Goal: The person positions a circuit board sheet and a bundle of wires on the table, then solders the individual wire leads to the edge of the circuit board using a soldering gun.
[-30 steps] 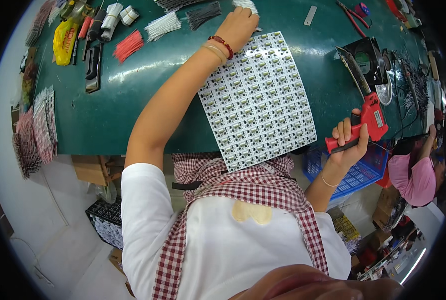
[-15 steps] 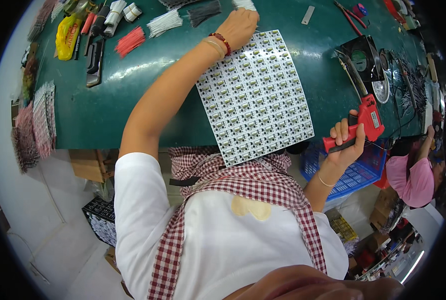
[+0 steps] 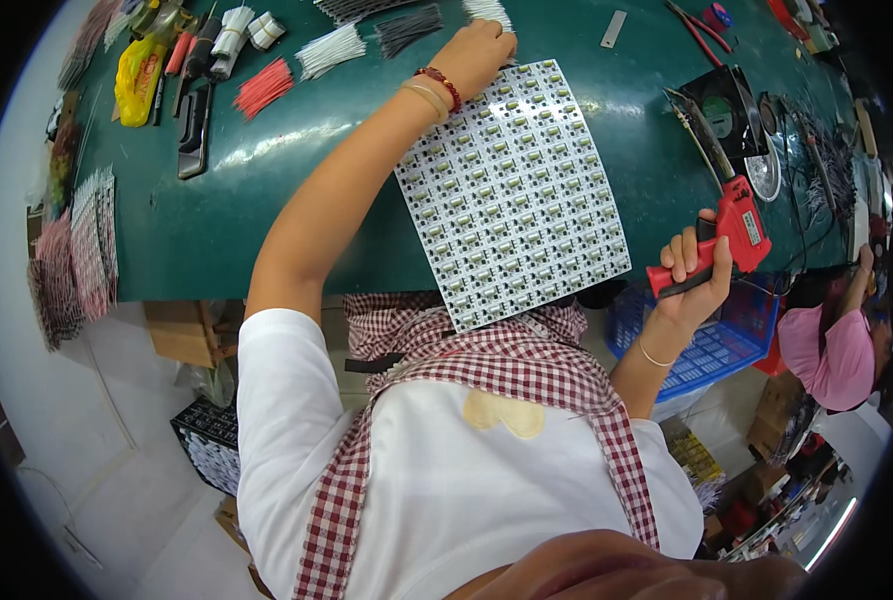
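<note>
Holding a red soldering gun (image 3: 742, 225) to the right of a white circuit-board panel (image 3: 517, 195)

The panel, filled with rows of small components, lies slightly turned on the green table (image 3: 207, 235), its near corner reaching past the table's edge and over the checked apron (image 3: 507, 372). The left hand (image 3: 477, 58) is at the panel's far left corner, its fingers bent and bunched together; whether they pinch anything is hidden, so I cannot tell. Just beyond that hand, past the panel's far edge, lies a bundle of white wires (image 3: 489, 12).

To the right of the panel and apart from it, the right hand (image 3: 695, 268) has its fingers wrapped around the soldering gun's handle. The tool's metal tip points away from the person, and appears just beside a black box (image 3: 719, 112), which stands to the right of the panel. Farther beyond the panel on that side are a flat metal strip (image 3: 614, 29) and pliers with red handles (image 3: 702, 35).

Left of the panel's far end lie black wires (image 3: 408, 30), then a second white bundle (image 3: 331, 50), then red wires (image 3: 264, 88); well apart on the same side is a yellow bag (image 3: 139, 80). Below the table's level, to the panel's near right, sits a blue basket (image 3: 752, 325).
</note>
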A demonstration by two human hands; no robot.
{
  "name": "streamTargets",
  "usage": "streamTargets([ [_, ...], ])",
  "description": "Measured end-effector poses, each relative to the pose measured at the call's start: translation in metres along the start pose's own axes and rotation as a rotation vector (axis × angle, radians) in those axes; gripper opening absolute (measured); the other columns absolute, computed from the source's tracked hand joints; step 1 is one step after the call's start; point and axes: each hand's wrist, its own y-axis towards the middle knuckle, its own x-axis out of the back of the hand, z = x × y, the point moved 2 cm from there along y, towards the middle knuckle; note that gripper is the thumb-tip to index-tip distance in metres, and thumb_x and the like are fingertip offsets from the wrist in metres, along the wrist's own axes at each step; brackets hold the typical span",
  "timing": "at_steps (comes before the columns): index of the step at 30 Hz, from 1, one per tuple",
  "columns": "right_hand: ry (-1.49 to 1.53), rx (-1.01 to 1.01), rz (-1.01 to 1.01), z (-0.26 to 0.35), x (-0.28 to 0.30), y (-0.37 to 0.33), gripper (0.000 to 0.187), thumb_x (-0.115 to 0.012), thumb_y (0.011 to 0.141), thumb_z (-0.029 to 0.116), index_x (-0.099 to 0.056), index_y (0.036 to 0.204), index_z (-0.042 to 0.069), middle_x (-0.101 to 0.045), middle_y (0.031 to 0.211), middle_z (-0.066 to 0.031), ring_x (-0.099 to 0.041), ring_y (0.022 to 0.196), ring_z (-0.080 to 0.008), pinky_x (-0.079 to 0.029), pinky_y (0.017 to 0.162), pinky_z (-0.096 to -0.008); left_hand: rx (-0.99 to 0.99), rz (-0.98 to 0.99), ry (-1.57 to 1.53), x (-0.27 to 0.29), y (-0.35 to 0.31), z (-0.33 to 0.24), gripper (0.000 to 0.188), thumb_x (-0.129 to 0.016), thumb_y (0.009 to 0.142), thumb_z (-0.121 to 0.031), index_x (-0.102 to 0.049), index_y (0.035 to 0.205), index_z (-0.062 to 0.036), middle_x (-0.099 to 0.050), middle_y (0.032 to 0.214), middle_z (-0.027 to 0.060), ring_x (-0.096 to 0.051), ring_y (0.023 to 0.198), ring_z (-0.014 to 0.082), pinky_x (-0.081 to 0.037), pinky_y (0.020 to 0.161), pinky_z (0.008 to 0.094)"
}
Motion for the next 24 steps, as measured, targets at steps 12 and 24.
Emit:
streamTargets([
  [12,-0.018,0.005,-0.022,0.000,0.005,-0.004,0.038,-0.043,0.094,0.027,-0.044,0.117,-0.004,-0.041,0.058,-0.0039,-0.040,0.045,-0.0111,-0.044,0.054,-0.0286,0.152,0.000,0.063,-0.001,0.011,0.006,0.015,-0.065,0.079,-0.015,-0.060,0.086,-0.0033,-0.056,0.091,0.0123,-0.053,0.093,0.0294,-0.045,0.082,0.0374],
  [24,0.013,-0.012,-0.014,-0.001,0.007,-0.006,0.037,-0.043,0.094,0.026,-0.044,0.117,-0.003,-0.041,0.058,-0.0037,-0.040,0.045,-0.0112,-0.044,0.054,-0.0286,0.001,0.001,0.113,0.000,0.004,-0.002,0.009,-0.054,0.079,-0.001,-0.055,0.088,-0.0023,-0.056,0.086,0.0117,-0.054,0.087,0.0284,-0.044,0.080,0.0374],
])
